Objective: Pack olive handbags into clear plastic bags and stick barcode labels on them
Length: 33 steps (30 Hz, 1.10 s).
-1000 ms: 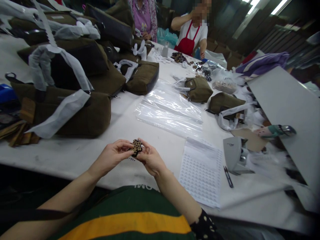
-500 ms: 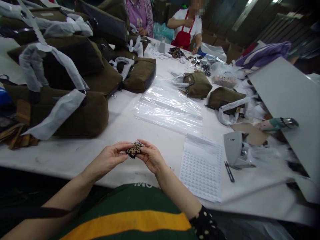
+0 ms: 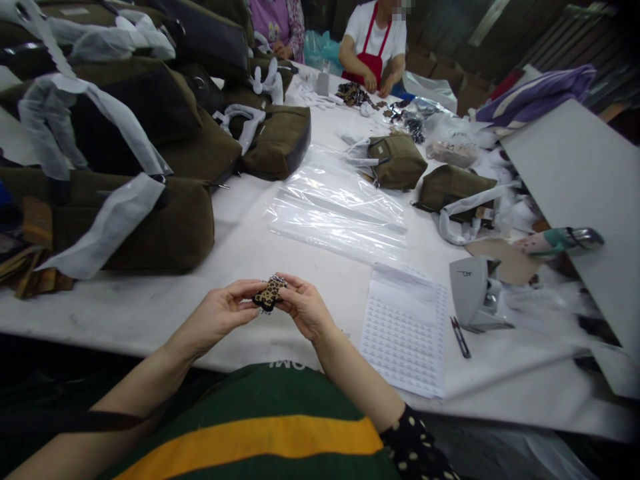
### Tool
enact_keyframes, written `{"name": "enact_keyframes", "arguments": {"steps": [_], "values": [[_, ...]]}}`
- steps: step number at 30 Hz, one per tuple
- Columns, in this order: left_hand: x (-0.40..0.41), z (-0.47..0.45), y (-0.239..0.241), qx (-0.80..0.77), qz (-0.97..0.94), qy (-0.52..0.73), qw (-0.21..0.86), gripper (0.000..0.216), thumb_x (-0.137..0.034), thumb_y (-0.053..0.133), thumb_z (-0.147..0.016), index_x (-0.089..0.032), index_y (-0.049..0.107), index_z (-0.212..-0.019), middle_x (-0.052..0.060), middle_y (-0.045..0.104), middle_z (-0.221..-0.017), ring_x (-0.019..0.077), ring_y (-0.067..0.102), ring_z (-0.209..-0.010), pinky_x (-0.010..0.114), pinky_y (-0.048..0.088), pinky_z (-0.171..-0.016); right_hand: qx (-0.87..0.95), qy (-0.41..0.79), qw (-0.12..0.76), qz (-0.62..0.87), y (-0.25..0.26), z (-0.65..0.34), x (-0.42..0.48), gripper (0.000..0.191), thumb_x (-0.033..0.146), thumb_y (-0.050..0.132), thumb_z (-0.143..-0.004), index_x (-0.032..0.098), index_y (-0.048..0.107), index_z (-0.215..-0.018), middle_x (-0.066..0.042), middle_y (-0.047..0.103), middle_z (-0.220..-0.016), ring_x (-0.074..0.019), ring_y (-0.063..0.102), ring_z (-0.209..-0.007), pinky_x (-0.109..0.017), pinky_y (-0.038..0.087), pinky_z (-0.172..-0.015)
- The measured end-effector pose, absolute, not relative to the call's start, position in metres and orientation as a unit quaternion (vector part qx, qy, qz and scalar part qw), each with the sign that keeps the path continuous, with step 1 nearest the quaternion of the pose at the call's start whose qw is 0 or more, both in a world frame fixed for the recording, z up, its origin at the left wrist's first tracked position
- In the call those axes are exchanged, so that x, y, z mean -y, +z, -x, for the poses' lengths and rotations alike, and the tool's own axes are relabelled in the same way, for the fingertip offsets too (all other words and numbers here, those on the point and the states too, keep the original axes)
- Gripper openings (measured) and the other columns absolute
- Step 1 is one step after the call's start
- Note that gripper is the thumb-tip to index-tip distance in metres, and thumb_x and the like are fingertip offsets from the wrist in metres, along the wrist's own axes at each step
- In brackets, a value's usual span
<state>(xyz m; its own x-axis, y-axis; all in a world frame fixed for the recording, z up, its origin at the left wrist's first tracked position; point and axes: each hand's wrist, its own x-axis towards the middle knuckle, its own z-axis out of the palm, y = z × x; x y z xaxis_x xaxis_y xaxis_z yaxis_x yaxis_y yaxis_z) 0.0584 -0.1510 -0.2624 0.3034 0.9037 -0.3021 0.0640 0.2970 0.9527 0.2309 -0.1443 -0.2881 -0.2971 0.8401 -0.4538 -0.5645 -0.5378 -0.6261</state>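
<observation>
A small leopard-print charm [image 3: 269, 294] with a dark edge is held just above the table's front part, near my body. My left hand [image 3: 225, 308] pinches its left side between thumb and fingers. On the other side, my right hand [image 3: 306, 308] grips it with the thumb on its face. Something silvery, perhaps a chain, shows at its top edge. To the right of my hands lies a sheet of printed labels [image 3: 400, 333], and beyond them a stack of clear plastic bags [image 3: 340, 207].
Olive handbags [image 3: 185, 227] with wrapped handles pile up at left; smaller bags [image 3: 400, 160] stand further back. At right are thread snips [image 3: 461, 338], a grey dispenser [image 3: 470, 293] and a bottle [image 3: 560, 241]. Two people work across the white table [image 3: 235, 257].
The charm stays between both my hands, turned slightly so more of its print shows. The view has shifted a little. Across the table, the red-aproned person's raised hand has come down to the table.
</observation>
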Motion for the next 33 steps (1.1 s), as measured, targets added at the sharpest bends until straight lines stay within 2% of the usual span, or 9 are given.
{"name": "enact_keyframes", "arguments": {"steps": [3,9,12,14,16,18,20,24,33], "values": [[0.154,-0.059,-0.265,-0.5,-0.536,0.339,0.59,0.036,-0.026,0.067,-0.072,-0.02,0.065,-0.107,0.009,0.061,-0.115,0.0259,0.057,-0.106,0.041,0.046,-0.095,0.183,0.785,0.449,0.385,-0.288,-0.231,0.144,0.044,0.026,0.078,-0.057,0.018,0.064,-0.098,-0.003,0.068,-0.09,-0.0151,0.062,-0.078,-0.029,0.051,-0.073],[0.159,-0.061,-0.263,-0.531,-0.667,0.35,0.386,0.027,-0.03,0.065,-0.076,-0.026,0.068,-0.102,0.004,0.063,-0.106,0.0208,0.058,-0.1,0.03,0.046,-0.09,0.178,0.786,0.458,0.374,-0.284,-0.233,0.144,0.037,0.032,0.075,-0.062,0.016,0.065,-0.094,-0.003,0.068,-0.088,-0.0136,0.063,-0.076,-0.027,0.051,-0.073],[0.158,-0.061,-0.261,-0.566,-0.647,0.365,0.357,0.021,-0.036,0.064,-0.077,-0.025,0.071,-0.094,0.003,0.065,-0.098,0.0202,0.059,-0.093,0.028,0.045,-0.086,0.191,0.777,0.453,0.394,-0.285,-0.233,0.143,0.036,0.037,0.075,-0.062,0.015,0.065,-0.089,-0.004,0.068,-0.082,-0.0142,0.064,-0.074,-0.029,0.051,-0.072],[0.157,-0.061,-0.262,-0.603,-0.582,0.352,0.417,0.023,-0.041,0.063,-0.076,-0.021,0.072,-0.083,0.003,0.066,-0.081,0.0187,0.061,-0.078,0.027,0.047,-0.075,0.231,0.753,0.442,0.429,-0.287,-0.232,0.142,0.034,0.041,0.075,-0.062,0.014,0.063,-0.079,-0.003,0.066,-0.072,-0.0126,0.061,-0.063,-0.026,0.05,-0.062],[0.156,-0.061,-0.265,-0.605,-0.47,0.341,0.545,0.027,-0.044,0.065,-0.074,-0.017,0.071,-0.076,0.002,0.064,-0.067,0.0151,0.058,-0.062,0.026,0.048,-0.065,0.281,0.715,0.442,0.464,-0.29,-0.231,0.14,0.032,0.044,0.073,-0.063,0.015,0.062,-0.07,0.0,0.061,-0.061,-0.0089,0.053,-0.052,-0.021,0.044,-0.05],[0.156,-0.062,-0.267,-0.566,-0.348,0.341,0.665,0.026,-0.04,0.071,-0.07,-0.015,0.07,-0.076,0.002,0.064,-0.068,0.0116,0.056,-0.059,0.023,0.048,-0.062,0.309,0.689,0.445,0.481,-0.291,-0.229,0.139,0.032,0.044,0.071,-0.064,0.015,0.06,-0.065,0.003,0.055,-0.054,-0.0066,0.048,-0.048,-0.019,0.039,-0.046],[0.158,-0.063,-0.267,-0.529,-0.267,0.338,0.731,0.022,-0.031,0.076,-0.065,-0.015,0.071,-0.079,0.003,0.066,-0.076,0.0093,0.056,-0.063,0.02,0.049,-0.066,0.306,0.696,0.439,0.478,-0.291,-0.228,0.138,0.031,0.045,0.069,-0.065,0.015,0.058,-0.065,0.004,0.054,-0.053,-0.0069,0.048,-0.048,-0.019,0.04,-0.046],[0.162,-0.066,-0.262,-0.497,-0.251,0.317,0.768,0.031,-0.016,0.079,-0.061,-0.016,0.071,-0.091,0.004,0.069,-0.09,0.0099,0.058,-0.076,0.018,0.047,-0.074,0.288,0.724,0.414,0.471,-0.291,-0.227,0.137,0.033,0.045,0.069,-0.063,0.015,0.057,-0.067,0.003,0.057,-0.051,-0.0079,0.051,-0.043,-0.02,0.043,-0.044],[0.162,-0.07,-0.258,-0.482,-0.251,0.306,0.782,0.037,-0.012,0.078,-0.062,-0.015,0.069,-0.097,0.004,0.068,-0.092,0.0089,0.058,-0.079,0.015,0.045,-0.076,0.311,0.705,0.416,0.483,-0.291,-0.233,0.135,0.029,0.041,0.068,-0.066,0.014,0.058,-0.066,0.003,0.057,-0.048,-0.0066,0.049,-0.04,-0.018,0.042,-0.041]]}}
